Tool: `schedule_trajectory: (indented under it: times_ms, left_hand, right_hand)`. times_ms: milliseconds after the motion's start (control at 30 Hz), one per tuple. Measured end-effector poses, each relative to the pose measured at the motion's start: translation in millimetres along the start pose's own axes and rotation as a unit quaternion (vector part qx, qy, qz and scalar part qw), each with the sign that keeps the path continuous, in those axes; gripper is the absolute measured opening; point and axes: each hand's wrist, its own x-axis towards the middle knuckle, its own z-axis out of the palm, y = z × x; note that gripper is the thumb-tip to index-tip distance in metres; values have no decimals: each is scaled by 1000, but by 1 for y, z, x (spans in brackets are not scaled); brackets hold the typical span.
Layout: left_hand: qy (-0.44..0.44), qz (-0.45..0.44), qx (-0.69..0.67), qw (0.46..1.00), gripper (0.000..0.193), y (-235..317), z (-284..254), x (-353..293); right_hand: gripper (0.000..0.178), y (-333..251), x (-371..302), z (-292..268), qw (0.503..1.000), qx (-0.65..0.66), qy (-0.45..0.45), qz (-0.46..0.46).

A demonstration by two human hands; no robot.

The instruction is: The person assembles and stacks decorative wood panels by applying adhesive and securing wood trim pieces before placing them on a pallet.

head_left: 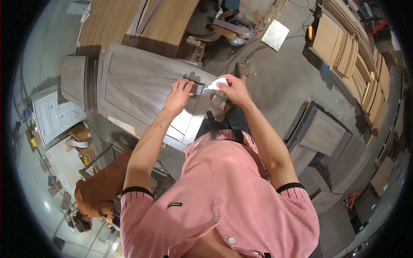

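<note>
A grey wood-grain cabinet door panel (142, 81) lies in front of me, with a framed inset. At its right end my left hand (177, 96) has its fingers bent around a small grey wood piece (197, 89). My right hand (235, 90) grips a small white squeeze bottle (220, 82), tilted so that its narrow tip points left, close to the end of that small piece. Whether the tip touches the piece is too small to tell. Bright light falls on the panel's near corner (185, 127).
Other grey panels (74, 79) stand at the left beside a white door (59, 112). A person in brown (101, 185) bends over at lower left. A bucket of offcuts (238, 32) stands ahead. At right are stacked boards (344, 51) and more grey panels (322, 131).
</note>
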Motion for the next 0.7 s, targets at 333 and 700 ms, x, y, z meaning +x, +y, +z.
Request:
schedule_trajectory:
  times_ms: [333, 700]
  left_hand:
    - [1, 7, -4, 1000, 46, 6, -4, 2]
    - [5, -5, 14, 1000, 47, 6, -4, 3]
  right_hand:
    - [23, -34, -16, 22, 970, -209, 47, -112]
    - [22, -45, -14, 22, 919, -322, 30, -227]
